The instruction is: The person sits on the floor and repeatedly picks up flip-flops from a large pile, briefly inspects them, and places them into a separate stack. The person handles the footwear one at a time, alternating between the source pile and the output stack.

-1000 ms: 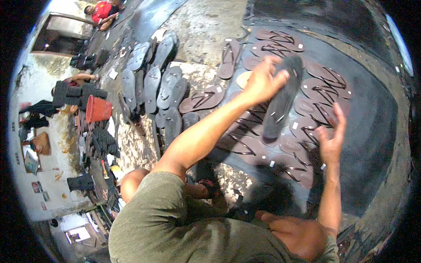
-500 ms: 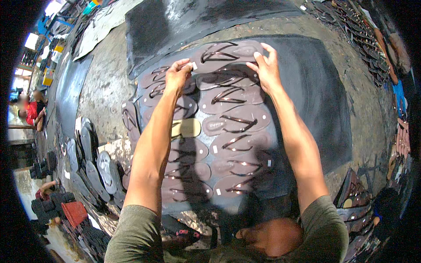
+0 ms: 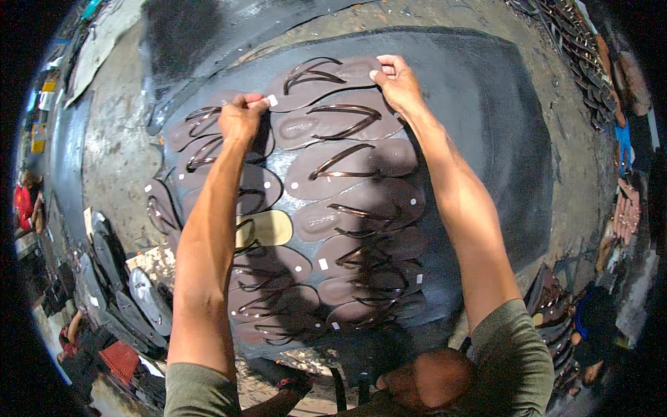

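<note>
A brown flip-flop (image 3: pixel 353 75) with glossy dark straps lies between my hands at the far end of the right-hand column. My left hand (image 3: pixel 241 119) pinches its left end, beside a white sticker. On the opposite end, the thumb and fingers of my right hand (image 3: pixel 397 85) are closed. Just below it is another brown flip-flop (image 3: pixel 295 130), with several more lined up toward me. The left-hand column, partly hidden by my left forearm, holds similar flip-flops (image 3: pixel 267 175) and one pale yellow sole (image 3: pixel 274 228).
A large black sheet (image 3: pixel 479 139) extends to the right of the columns, and another dark sheet (image 3: pixel 208 35) lies beyond. A loose flip-flop (image 3: pixel 161 205) rests left of the columns. Grey soles (image 3: pixel 147 299) are piled at the lower left; more footwear (image 3: pixel 577 62) lines the far right.
The held flip-flop has come down closer to the row below, and the dark shadow under it has shrunk. Both hands still grip its ends. The whole view has shifted, moving the columns left.
</note>
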The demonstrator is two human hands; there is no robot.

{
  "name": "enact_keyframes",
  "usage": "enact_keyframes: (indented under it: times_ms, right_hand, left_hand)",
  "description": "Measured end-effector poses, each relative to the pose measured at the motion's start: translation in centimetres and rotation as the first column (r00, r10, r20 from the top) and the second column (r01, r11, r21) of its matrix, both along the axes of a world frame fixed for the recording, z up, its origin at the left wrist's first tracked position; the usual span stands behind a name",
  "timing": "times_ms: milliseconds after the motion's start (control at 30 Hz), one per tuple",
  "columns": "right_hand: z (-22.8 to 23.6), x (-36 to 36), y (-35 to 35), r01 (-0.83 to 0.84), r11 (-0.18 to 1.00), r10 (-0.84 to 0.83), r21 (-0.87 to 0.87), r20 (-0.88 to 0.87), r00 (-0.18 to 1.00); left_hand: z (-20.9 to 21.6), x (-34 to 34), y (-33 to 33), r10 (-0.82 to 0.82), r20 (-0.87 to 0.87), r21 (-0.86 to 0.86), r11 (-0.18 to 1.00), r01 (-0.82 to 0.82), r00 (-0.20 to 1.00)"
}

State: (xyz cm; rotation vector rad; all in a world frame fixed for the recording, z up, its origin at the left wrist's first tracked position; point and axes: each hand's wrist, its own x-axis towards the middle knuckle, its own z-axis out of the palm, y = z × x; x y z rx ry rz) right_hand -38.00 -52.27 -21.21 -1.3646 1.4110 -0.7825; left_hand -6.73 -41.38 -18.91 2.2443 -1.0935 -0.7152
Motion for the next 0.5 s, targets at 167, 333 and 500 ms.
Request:
enact_keyframes:
  times_ms: [167,333,500]
  right_hand:
    - [4.7,-1.2,-0.9,-0.459,0.878,0.2,-0.138,-0.765,0.613]
    - [4.3,2.8,2.9,-0.675,0.719,0.159,-0.166,-0.906,0.392]
    - [0.9,1.9,2.1,-0.607,0.761,0.17,-0.231,-0.832,0.529]
  left_hand:
    - [-0.8,0.6,0.1,-0.148,0.099,-0.065,0.986,0.155,0.984]
    - [-0.1,-0.8,0.6,-0.172,0.122,0.093,0.983,0.161,0.978]
    - [3.8,-3.2,7.6,-0.022,0.231,-0.535,0.832,0.146,0.973]
